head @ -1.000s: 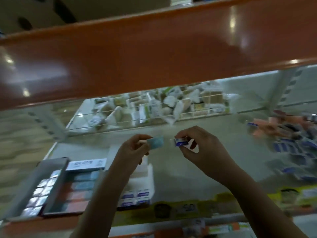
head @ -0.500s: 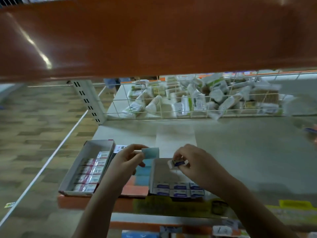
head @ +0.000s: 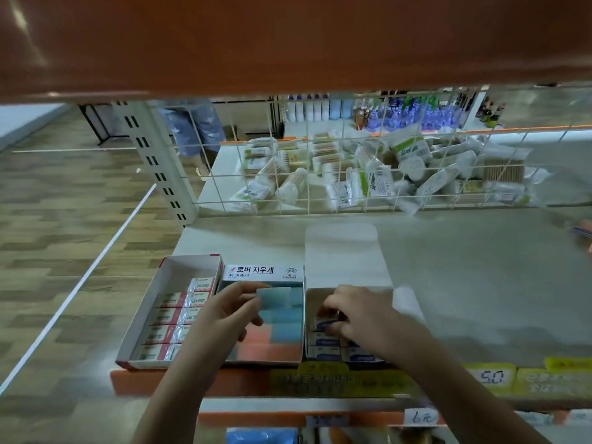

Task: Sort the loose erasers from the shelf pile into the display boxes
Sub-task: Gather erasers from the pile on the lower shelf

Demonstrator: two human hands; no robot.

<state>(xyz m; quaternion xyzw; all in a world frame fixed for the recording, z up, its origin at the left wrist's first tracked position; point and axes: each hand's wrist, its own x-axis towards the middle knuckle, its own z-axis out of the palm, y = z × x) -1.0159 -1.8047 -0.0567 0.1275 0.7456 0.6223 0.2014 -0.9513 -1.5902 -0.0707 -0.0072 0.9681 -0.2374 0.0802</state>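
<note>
A pale blue rectangular eraser [head: 273,299] is pinched between the thumb and fingertips of the left hand [head: 224,318], held just above the middle display box [head: 266,355], an open white cardboard box with Korean lettering on its raised back flap, filled with blue erasers at the back and salmon-pink ones at the front. The right hand [head: 358,318] reaches down into the right display box [head: 312,294], a white open box whose lid flap [head: 342,254] lies flat on the shelf behind it; its curled fingers close on a small white eraser with a blue-printed sleeve [head: 323,323], set among rows of like erasers along the box's front. To the left, touching the middle box, stands a third white cardboard box with a red trim [head: 179,267], tilted a little outward, holding rows of red-and-white wrapped erasers toward its front. All three boxes sit at the front left corner of the grey shelf board [head: 464,283], above its orange front edge with yellow price labels [head: 490,376]. Along the shelf's back edge runs a white wire grid [head: 320,174], and behind it lies a heap of cotton-swab packets [head: 368,174]. At the shelf's far right edge a few loose erasers [head: 583,233] just show, blurred. An orange upper shelf [head: 288,43] overhangs everything.
</note>
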